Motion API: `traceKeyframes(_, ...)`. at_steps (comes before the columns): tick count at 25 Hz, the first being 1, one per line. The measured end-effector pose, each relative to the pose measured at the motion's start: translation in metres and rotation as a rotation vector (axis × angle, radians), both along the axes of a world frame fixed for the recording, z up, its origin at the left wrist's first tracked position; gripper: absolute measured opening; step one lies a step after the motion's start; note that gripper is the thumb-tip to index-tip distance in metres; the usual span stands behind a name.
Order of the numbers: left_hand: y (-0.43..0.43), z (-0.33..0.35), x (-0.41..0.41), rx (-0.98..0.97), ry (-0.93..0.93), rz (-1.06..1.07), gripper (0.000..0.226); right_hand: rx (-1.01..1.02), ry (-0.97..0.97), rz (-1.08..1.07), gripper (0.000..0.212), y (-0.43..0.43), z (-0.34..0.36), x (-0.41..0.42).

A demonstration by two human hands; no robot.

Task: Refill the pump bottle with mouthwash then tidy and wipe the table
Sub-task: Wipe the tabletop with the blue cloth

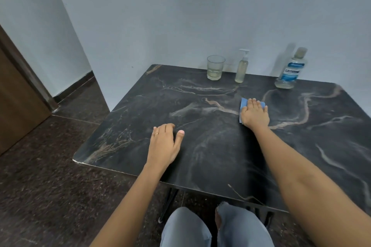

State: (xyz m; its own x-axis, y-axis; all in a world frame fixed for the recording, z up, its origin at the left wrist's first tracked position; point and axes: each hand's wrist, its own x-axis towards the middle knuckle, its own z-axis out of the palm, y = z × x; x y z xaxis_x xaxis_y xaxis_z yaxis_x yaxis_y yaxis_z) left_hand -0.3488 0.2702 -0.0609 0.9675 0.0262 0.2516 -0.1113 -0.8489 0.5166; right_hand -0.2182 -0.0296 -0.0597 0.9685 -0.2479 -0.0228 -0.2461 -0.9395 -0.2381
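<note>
From the head camera we look down on a dark marble-patterned bench (210,146) set into a corner of pale blue walls. Our right hand (254,113) sits a little right of the frame's centre, arm stretched forward from the lower right. It lies palm down, fingers spread flat, pressing on a blue cloth (243,102) that peeks out at the fingertips and along the left edge of the hand. The hand is not closed around the cloth; it simply presses it against the bench.

Our left hand (164,142) rests left of centre, nearer the front edge, forearm coming up from the bottom of the frame. It lies palm down and empty, the fingers curled under a little, the thumb pointing out to the right, a ring on one finger.

Along the far edge, in the upper right of the frame, three things stand upright: a glass (215,67) with a little pale liquid, just to its right the pump bottle (242,67) filled with yellowish liquid, and further right, well apart, the mouthwash bottle (291,69), nearly empty.

At the bottom of the frame we see our knees in grey trousers.
</note>
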Motion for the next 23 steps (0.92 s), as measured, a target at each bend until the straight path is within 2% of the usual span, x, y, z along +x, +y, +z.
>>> traceKeyframes(8, -0.040, 0.000, -0.038, 0.038, -0.011, -0.106, 0.046, 0.008, 0.006, -0.189, 0.056, -0.076, 0.003, -0.128)
traceKeyframes(12, -0.041, -0.002, -0.051, 0.013, -0.043, -0.109, 0.045, -0.018, 0.011, -0.243, 0.058, -0.056, 0.003, -0.195)
traceKeyframes(16, -0.027, -0.002, -0.063, -0.116, -0.111, -0.023, 0.038, -0.053, -0.041, -0.116, 0.059, 0.014, 0.001, -0.228)
traceKeyframes(23, 0.022, -0.001, -0.070, -0.189, -0.127, 0.162, 0.036, -0.013, -0.075, 0.251, 0.060, 0.173, -0.004, -0.227)
